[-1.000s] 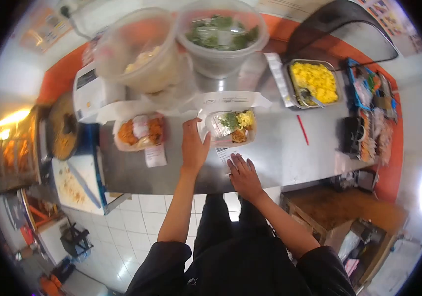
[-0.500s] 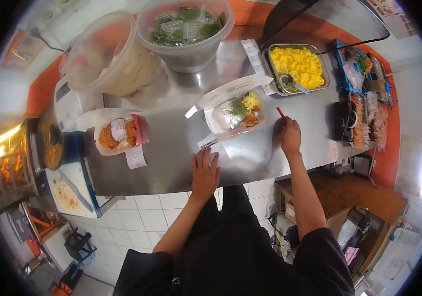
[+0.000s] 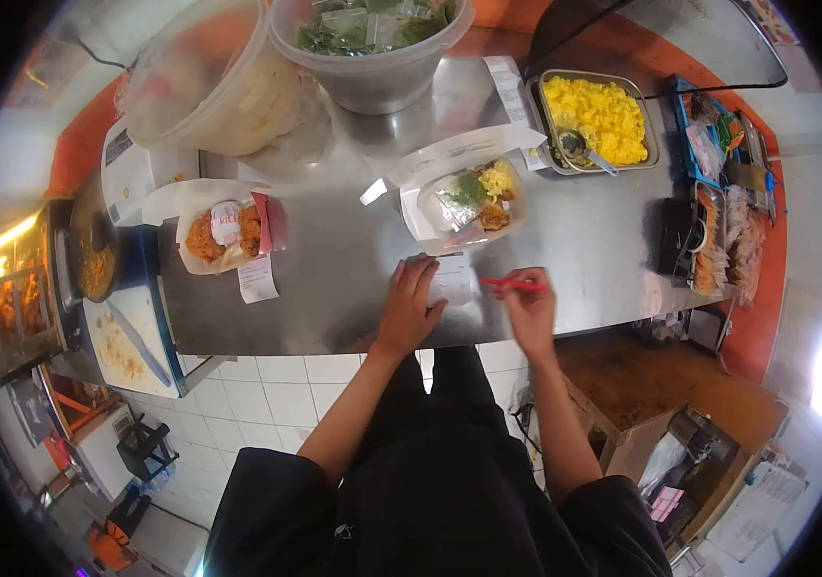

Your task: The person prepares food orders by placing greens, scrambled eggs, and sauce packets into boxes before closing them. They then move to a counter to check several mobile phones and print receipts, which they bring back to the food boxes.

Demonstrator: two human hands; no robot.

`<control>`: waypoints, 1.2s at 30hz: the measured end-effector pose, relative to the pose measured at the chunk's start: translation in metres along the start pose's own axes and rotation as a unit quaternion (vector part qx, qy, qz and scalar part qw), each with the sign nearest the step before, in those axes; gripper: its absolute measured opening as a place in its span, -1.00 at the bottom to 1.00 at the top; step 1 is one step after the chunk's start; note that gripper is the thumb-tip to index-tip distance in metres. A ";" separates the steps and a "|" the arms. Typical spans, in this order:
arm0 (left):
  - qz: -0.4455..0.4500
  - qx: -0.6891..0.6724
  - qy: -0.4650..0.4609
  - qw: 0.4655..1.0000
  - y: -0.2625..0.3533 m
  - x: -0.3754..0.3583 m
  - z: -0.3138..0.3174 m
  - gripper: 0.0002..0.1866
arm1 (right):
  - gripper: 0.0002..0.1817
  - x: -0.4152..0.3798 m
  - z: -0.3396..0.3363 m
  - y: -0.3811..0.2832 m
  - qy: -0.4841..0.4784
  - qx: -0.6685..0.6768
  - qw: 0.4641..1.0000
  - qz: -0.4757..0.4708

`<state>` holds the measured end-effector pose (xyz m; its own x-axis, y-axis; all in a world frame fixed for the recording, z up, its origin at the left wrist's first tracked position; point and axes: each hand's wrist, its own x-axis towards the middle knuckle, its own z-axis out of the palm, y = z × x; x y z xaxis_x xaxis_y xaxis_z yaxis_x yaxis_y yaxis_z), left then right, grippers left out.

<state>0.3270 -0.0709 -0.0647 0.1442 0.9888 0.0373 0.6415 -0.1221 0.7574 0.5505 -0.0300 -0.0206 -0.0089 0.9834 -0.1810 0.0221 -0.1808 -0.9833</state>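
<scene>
My right hand [image 3: 530,306] is closed on a red pen [image 3: 517,285], held just right of a white paper slip [image 3: 453,279]. On the slip's left edge rests my left hand [image 3: 409,306], fingers apart and flat on the steel counter. Right behind the slip sits an open white food box [image 3: 467,204] holding a clear wrapped packet, green herbs, yellow egg-like food and a browned piece. Farther left, a second open box [image 3: 228,234] contains fried pieces and a wrapped bundle, with another slip [image 3: 258,279] at its front.
Two large plastic tubs [image 3: 373,60] stand at the back of the counter [image 3: 334,288]. A metal tray of yellow food [image 3: 656,144] with a spoon is at back right, near a blue basket [image 3: 688,125]. A knife [image 3: 137,341] lies on a board at left.
My right hand has moved left with the red pen, toward the slip. My left hand has shifted slightly right and forward onto the slip. The camera view has shifted a little.
</scene>
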 end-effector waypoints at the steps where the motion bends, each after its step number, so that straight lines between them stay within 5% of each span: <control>1: 0.003 0.008 0.007 1.000 -0.001 0.000 0.000 -0.27 | -0.84 -0.007 0.009 0.010 -0.023 0.018 0.999 0.044; 2: 0.005 0.015 0.007 1.000 -0.001 0.001 -0.002 -0.26 | -0.84 -0.011 0.018 0.014 -0.046 0.037 0.994 0.087; 5: 0.005 0.033 0.012 0.999 -0.002 0.004 -0.007 -0.23 | -0.88 -0.015 0.040 0.017 -0.082 -0.044 0.995 -0.035; 8: 0.000 0.033 0.017 0.999 -0.003 0.004 -0.007 -0.21 | -0.93 -0.019 0.054 0.015 -0.060 -0.059 0.996 -0.002; 14: -0.004 0.028 0.023 0.999 -0.003 0.004 -0.006 -0.17 | -0.88 -0.013 0.062 0.023 -0.025 -0.115 0.989 -0.091; 36: -0.011 0.031 0.007 0.999 -0.001 0.006 -0.010 -0.17 | -0.90 -0.023 0.043 0.015 -0.086 -0.112 0.990 0.009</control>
<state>0.3196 -0.0635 -0.0584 0.1191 0.9924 0.0297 0.6903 -0.1043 0.7159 0.5081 -0.0558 -0.0326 -0.1763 0.9601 -0.2173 0.2446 -0.1711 -0.9544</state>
